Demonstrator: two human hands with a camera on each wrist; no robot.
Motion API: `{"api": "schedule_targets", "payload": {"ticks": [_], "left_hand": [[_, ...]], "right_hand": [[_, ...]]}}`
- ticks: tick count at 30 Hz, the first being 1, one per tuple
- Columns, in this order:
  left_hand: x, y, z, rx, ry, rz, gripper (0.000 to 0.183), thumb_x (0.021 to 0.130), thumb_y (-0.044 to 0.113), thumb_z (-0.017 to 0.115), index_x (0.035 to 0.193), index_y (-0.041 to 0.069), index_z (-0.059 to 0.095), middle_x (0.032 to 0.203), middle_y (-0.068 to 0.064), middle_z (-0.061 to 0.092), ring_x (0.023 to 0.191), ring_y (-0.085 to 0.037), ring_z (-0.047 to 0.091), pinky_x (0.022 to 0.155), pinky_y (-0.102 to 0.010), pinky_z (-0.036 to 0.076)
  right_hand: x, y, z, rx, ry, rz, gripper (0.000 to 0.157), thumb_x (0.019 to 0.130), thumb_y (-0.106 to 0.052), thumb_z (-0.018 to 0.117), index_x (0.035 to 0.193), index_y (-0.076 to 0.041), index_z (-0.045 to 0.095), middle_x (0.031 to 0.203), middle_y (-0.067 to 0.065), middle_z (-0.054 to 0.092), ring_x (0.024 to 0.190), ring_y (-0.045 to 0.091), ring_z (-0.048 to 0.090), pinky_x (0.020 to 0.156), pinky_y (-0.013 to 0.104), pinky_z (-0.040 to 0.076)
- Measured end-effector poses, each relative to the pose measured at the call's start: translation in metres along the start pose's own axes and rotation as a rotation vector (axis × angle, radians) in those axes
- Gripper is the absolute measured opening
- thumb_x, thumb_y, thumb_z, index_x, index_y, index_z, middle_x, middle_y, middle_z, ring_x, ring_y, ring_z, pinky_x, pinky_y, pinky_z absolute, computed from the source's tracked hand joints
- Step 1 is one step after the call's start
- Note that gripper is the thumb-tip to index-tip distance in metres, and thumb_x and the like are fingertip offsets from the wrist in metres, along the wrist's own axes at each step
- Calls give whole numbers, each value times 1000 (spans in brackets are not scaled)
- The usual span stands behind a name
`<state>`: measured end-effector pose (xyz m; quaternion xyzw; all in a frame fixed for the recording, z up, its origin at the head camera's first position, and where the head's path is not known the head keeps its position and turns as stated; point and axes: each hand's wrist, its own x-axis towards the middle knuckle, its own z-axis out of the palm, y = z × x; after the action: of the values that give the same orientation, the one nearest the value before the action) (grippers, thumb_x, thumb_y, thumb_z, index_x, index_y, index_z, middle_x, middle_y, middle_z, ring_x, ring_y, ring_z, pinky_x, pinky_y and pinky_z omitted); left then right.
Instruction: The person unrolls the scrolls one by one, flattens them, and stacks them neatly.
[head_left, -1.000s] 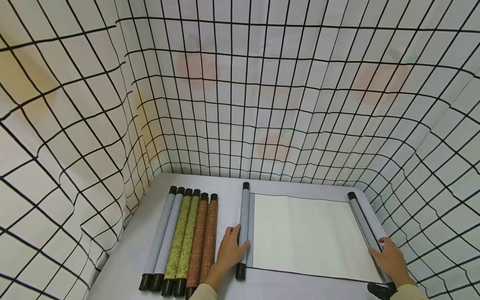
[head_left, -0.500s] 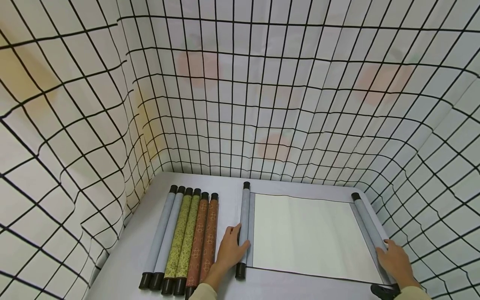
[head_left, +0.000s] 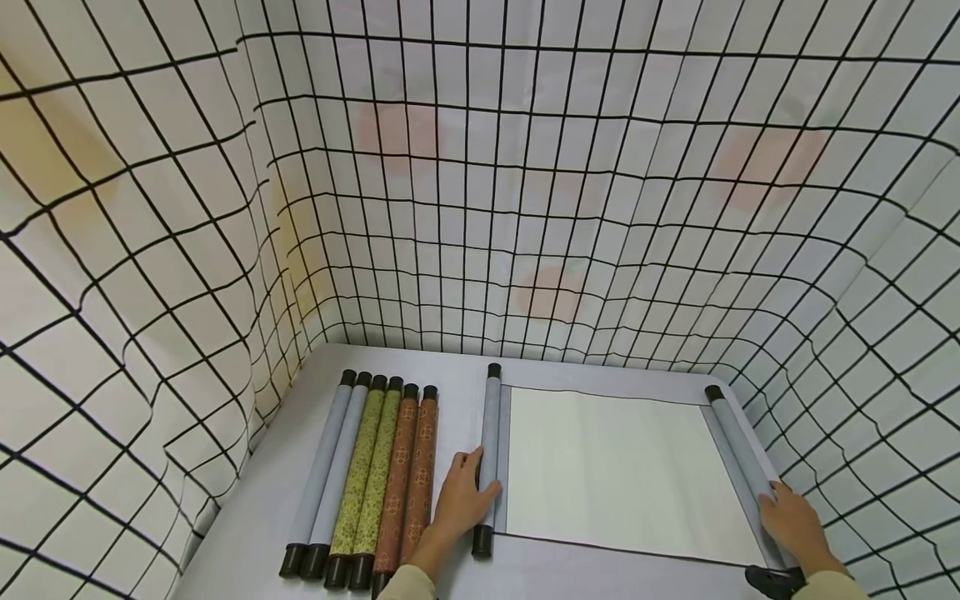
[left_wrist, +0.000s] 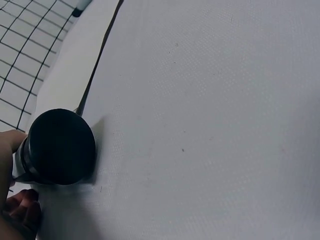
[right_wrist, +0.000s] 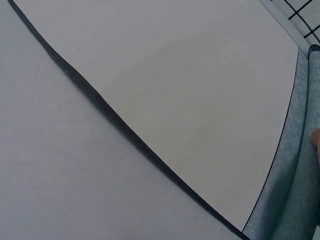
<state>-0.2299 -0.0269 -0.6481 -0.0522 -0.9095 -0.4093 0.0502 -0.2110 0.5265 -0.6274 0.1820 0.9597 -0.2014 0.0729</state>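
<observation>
A hanging scroll lies unrolled on the table, its blank cream sheet [head_left: 622, 475] facing up with a thin dark border. My left hand [head_left: 459, 504] grips the grey-blue left roller [head_left: 491, 425] near its lower end, thumb on one side and fingers on the other. In the left wrist view that roller's black end cap [left_wrist: 62, 147] hides part of the hand. At the far side of the sheet, my right hand [head_left: 797, 527] holds the grey-blue right roller [head_left: 737, 437]. Only a fingertip [right_wrist: 316, 137] of that hand shows in the right wrist view, against the roller.
Several rolled scrolls lie side by side on the left: grey-blue scrolls [head_left: 322, 467], green patterned scrolls [head_left: 367, 475] and reddish-brown scrolls [head_left: 408, 475]. Black wire mesh [head_left: 525, 208] surrounds the white table [head_left: 247, 533]. A black object [head_left: 772, 581] sits by the right wrist.
My right hand has moved slightly right with the right roller, which has turned a little, showing more of its grey-blue border strip. The left hand stays in place on the left roller.
</observation>
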Motion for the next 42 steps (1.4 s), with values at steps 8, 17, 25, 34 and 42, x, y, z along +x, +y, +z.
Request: {"api": "schedule_targets", "payload": {"ticks": [8, 17, 25, 34, 42], "left_hand": [[2, 7, -6, 3, -30, 10, 69, 89, 25, 80, 147, 0, 53, 122, -18, 56, 101, -30, 61, 84, -50, 52], [2, 5, -8, -5, -50, 15, 70, 91, 27, 79, 148, -1, 50, 125, -21, 55, 105, -34, 61, 87, -53, 52], [3, 4, -10, 0, -68, -14, 69, 93, 31, 78, 149, 1, 50, 130, -23, 54, 109, -37, 62, 86, -55, 53], [15, 2, -26, -13, 10, -1, 59, 95, 26, 74, 144, 0, 54, 124, -20, 57, 105, -37, 63, 89, -53, 52], [20, 6, -41, -33, 16, -27, 58, 96, 23, 74, 144, -1, 53, 125, -23, 56, 102, -35, 63, 88, -53, 52]], "right_hand": [[-2, -1, -1, -25, -4, -52, 58, 105, -15, 42, 136, 31, 28, 132, 53, 36, 122, 68, 38, 98, 70, 40], [-3, 0, 1, -50, -5, -65, 59, 105, -18, 42, 134, 32, 30, 129, 53, 37, 121, 68, 37, 99, 71, 37], [-3, -2, 1, -47, -2, -21, 63, 106, -23, 43, 137, 30, 28, 132, 53, 33, 124, 68, 34, 101, 71, 36], [-2, -19, -7, -28, 64, -16, 67, 105, -28, 48, 142, 24, 26, 127, 51, 31, 115, 69, 40, 89, 71, 43], [-8, -38, -15, -5, 150, -204, 66, 104, -22, 50, 141, 28, 27, 125, 49, 38, 115, 67, 40, 90, 74, 39]]}}
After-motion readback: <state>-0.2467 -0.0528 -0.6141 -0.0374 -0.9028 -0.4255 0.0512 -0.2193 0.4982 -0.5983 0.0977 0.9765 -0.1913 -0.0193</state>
